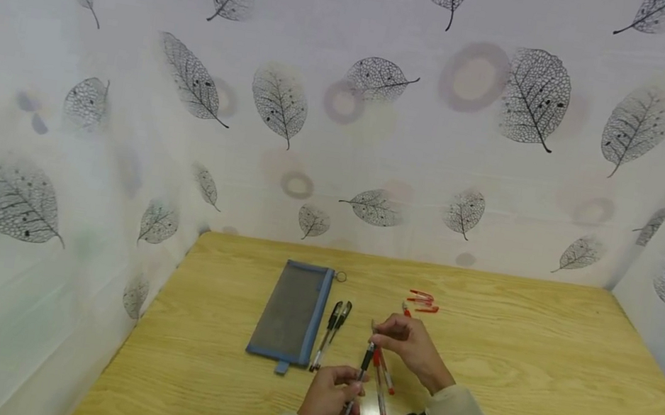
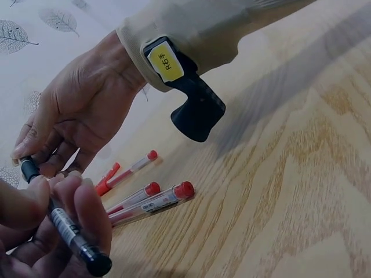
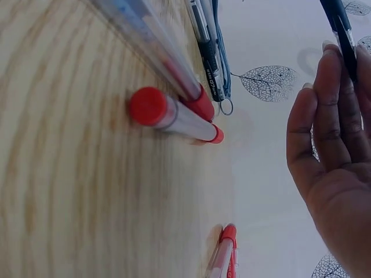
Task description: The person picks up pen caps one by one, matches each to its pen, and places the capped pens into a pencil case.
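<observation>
My left hand grips the clear barrel of a black gel pen, which slants upward with its dark end low. At the upper end of this pen my right hand pinches the black cap between thumb and fingertips; its fingers partly hide that end. In the left wrist view the black pen runs through the curled left fingers toward the right hand's fingertips. Red gel pens lie on the table just beneath and beside the hands, some partly covered by the right hand.
Left of the hands, two black pens lie along a grey mesh pouch with blue edging and a ring. Several red pen caps are farther back on the wood-grain table. A leaf-patterned curtain hangs behind.
</observation>
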### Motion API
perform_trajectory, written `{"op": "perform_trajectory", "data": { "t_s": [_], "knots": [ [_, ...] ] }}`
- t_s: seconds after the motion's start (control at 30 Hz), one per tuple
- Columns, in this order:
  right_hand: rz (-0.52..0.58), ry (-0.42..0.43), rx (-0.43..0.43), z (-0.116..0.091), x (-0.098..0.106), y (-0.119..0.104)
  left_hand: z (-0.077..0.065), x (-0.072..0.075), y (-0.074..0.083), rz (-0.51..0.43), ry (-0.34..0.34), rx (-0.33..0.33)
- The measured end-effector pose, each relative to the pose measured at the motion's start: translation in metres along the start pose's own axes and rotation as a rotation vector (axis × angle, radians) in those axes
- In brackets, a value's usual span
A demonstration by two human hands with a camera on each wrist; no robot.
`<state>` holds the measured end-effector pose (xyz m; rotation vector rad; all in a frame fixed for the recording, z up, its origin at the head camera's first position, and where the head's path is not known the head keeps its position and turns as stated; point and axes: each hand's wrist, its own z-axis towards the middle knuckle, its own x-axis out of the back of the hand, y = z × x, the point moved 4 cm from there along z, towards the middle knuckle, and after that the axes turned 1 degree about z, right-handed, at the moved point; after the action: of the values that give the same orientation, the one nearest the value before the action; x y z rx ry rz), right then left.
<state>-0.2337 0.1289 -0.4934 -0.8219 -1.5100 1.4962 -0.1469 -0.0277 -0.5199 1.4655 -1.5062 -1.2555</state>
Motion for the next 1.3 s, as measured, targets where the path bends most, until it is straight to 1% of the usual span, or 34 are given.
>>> {"op": "perform_trajectory", "data": {
  "t_s": [0.2,0.3,0.4,0.57,0.67,0.8,0.9,0.93,1.13,1.2,1.3],
  "knots": [
    [0.003,0.01,0.011,0.0,0.001,0.001,0.004,0.002,0.001,0.025,-0.013,0.035],
    [-0.029,0.004,0.026,0.0,0.001,0.001,0.007,0.003,0.003,0.02,-0.025,0.016],
    [-0.076,0.002,0.033,0.0,0.001,0.0,0.01,0.006,0.005,0.039,-0.023,-0.002],
    [-0.086,0.018,0.009,0.001,-0.001,-0.006,0.016,0.009,0.008,0.073,0.001,0.016],
    [-0.067,0.035,-0.002,0.004,-0.003,-0.007,0.02,0.01,0.009,0.075,0.019,0.003],
    [-0.085,0.081,-0.031,0.011,-0.004,-0.007,0.024,0.013,0.009,0.083,0.066,-0.007],
    [-0.126,0.116,-0.073,0.018,-0.005,-0.005,0.027,0.016,0.011,0.098,0.101,-0.011],
    [-0.132,0.121,-0.085,0.02,-0.005,-0.005,0.028,0.017,0.011,0.109,0.109,-0.022],
    [-0.144,0.146,-0.131,0.037,-0.002,0.003,0.032,0.022,0.02,0.246,0.159,-0.099],
    [-0.151,0.152,-0.15,0.042,-0.002,0.004,0.033,0.023,0.023,0.269,0.167,-0.102],
    [-0.164,0.151,-0.172,0.049,-0.004,0.005,0.034,0.024,0.024,0.284,0.172,-0.084]
  ]
}}
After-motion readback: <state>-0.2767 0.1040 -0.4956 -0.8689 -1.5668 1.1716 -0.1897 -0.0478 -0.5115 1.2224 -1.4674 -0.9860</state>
